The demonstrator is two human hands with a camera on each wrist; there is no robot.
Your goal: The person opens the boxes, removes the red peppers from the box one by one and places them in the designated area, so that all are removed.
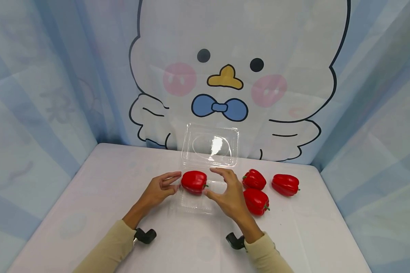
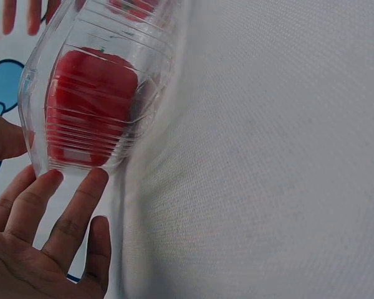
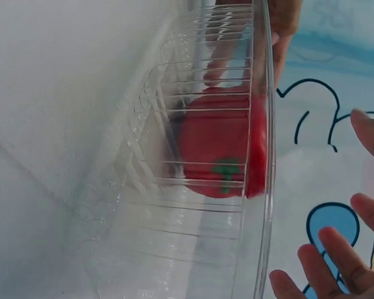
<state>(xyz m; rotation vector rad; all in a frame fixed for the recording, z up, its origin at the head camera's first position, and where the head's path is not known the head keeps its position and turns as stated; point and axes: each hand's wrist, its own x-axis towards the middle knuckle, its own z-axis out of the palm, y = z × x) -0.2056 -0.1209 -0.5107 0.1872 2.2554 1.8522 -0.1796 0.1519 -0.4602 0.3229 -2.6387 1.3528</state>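
A red bell pepper [image 1: 193,182] lies on its side in the left part of a clear plastic clamshell box [image 1: 196,207], its green stem pointing right. The box's lid [image 1: 210,148] stands raised at the back. My left hand [image 1: 158,188] is at the box's left end; in the left wrist view its fairly straight fingertips [image 2: 95,177] touch the outer wall, with the thumb by the rim. Over the right part of the box, my right hand [image 1: 230,195] has thumb and fingers spread apart. Nothing is between them, and the right wrist view shows the fingers [image 3: 336,255] beyond the rim.
Right of the box, two red bell peppers [image 1: 254,179] [image 1: 256,201] lie close together, partly behind my right hand. A third red pepper [image 1: 285,185] lies farther right. The white-covered table [image 1: 304,235] meets a curtain with a cartoon bird [image 1: 225,76] at the back.
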